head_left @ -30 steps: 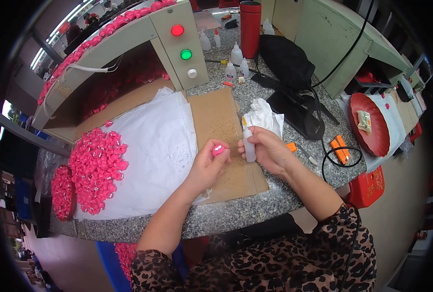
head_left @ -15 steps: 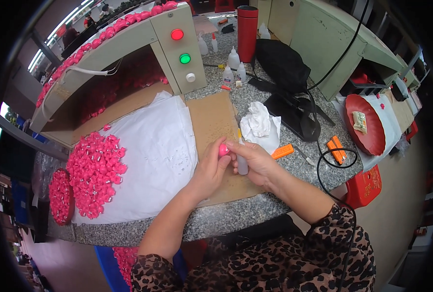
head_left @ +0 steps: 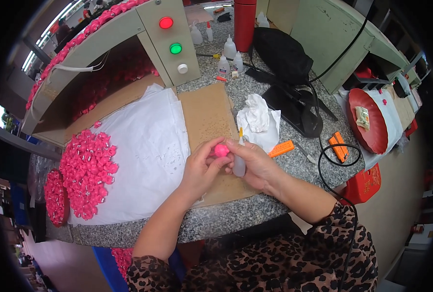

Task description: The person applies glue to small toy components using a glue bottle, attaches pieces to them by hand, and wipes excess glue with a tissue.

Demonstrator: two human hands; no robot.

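Note:
Above the cardboard sheet [head_left: 204, 109], my left hand [head_left: 200, 168] pinches a small round pink piece [head_left: 221, 150] between thumb and fingers. My right hand [head_left: 258, 165] is closed around a translucent glue bottle [head_left: 239, 166] with a yellow nozzle tip pointing up. The right thumb and fingertips are close to the pink piece; whether they touch it I cannot tell. A large heap of similar pink pieces [head_left: 87, 170] lies on the white paper [head_left: 148, 141] to the left, with a filled round container [head_left: 56, 197] at its outer edge.
A pale machine housing [head_left: 170, 39] with lit buttons stands at the far left. Crumpled tissue [head_left: 255, 117], an orange cutter [head_left: 281, 148], small bottles [head_left: 229, 47], a red flask [head_left: 244, 24] and a black bag [head_left: 282, 53] lie beyond. A black cable [head_left: 319, 168] loops near my right arm.
The pink piece shows more fully between my fingers, seemingly turned. My view has shifted slightly, so the table items sit a little differently. The right hand still holds the bottle.

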